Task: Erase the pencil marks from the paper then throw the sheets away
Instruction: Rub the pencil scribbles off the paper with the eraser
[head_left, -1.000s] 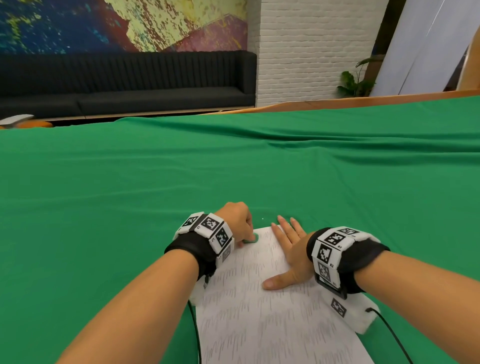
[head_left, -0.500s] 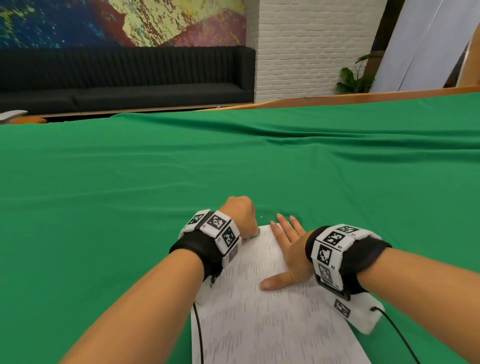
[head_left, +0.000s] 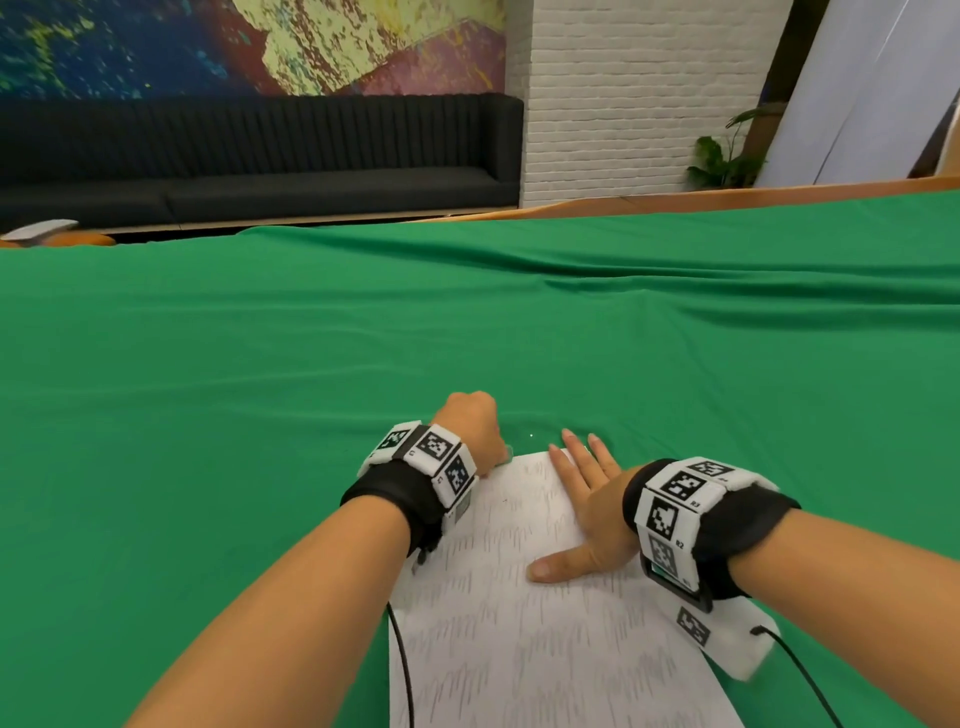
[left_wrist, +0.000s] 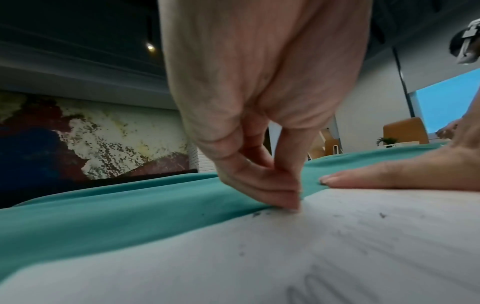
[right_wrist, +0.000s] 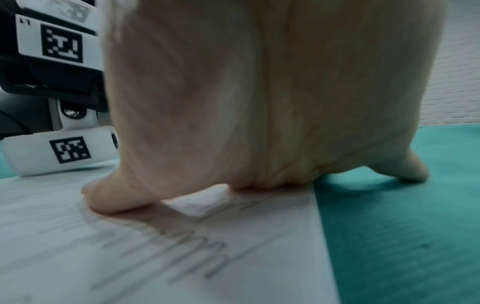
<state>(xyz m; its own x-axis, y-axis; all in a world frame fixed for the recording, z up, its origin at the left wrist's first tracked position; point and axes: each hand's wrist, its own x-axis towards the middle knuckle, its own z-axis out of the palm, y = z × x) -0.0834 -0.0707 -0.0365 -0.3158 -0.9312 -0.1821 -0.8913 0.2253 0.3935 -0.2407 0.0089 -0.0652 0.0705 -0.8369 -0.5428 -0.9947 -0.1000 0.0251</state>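
Note:
A white sheet of paper (head_left: 519, 634) covered in grey pencil strokes lies on the green cloth (head_left: 467, 322) in front of me. My left hand (head_left: 500, 460) is curled at the sheet's far left corner and pinches a small green eraser (head_left: 509, 452), of which only a sliver shows. In the left wrist view its fingertips (left_wrist: 292, 204) press down on the paper's edge (left_wrist: 259, 267), with dark crumbs (left_wrist: 255, 214) beside them. My right hand (head_left: 587, 499) lies flat on the sheet's far right part, fingers spread, thumb (right_wrist: 109, 197) on the paper (right_wrist: 182, 257).
The green cloth runs wide to the left, right and far side, with folds at the back. A white wrist unit (head_left: 727, 639) with a black cable rests on the cloth by the sheet's right edge. A black sofa (head_left: 260, 171) and a plant (head_left: 722, 161) stand beyond the table.
My left hand has shifted a little farther toward the sheet's far corner with the eraser. My right hand stays flat on the paper.

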